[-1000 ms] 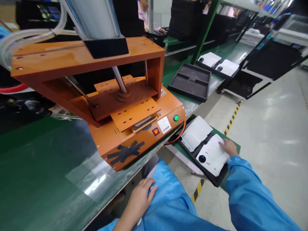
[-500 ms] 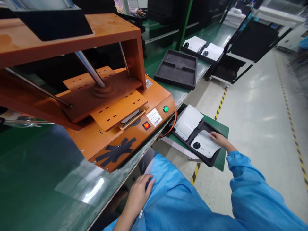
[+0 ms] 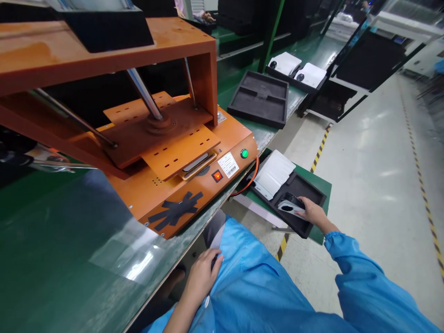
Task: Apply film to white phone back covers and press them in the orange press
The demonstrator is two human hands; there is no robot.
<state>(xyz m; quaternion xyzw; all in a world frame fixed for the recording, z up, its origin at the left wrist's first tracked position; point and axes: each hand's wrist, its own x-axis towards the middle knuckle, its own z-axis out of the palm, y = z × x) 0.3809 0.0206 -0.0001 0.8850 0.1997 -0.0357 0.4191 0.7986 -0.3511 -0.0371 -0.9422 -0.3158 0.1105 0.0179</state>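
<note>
My right hand (image 3: 311, 212) grips the edge of a white panel with a black round camera part (image 3: 290, 208), tilted up over the near compartment of a black foam tray (image 3: 312, 187). The other compartment bears a white-wrapped stack (image 3: 274, 173). My left hand (image 3: 205, 272) rests by my lap with its fingers curled round a small dark object, too hidden to name. Left of both hands stands an orange press (image 3: 166, 185), with a flat piece (image 3: 195, 163) partly visible under its plate.
On the green bench (image 3: 52, 259) behind the press's right side lies a bare black tray (image 3: 260, 99). Farther back, another tray holds white panels (image 3: 310, 75). A black rack (image 3: 364, 60) stands at the right. An orange hose (image 3: 252, 178) hangs at the bench edge.
My right hand has tipped up the white panel, which lay flat in the tray before. My left hand has hardly moved. The view has shifted slightly.
</note>
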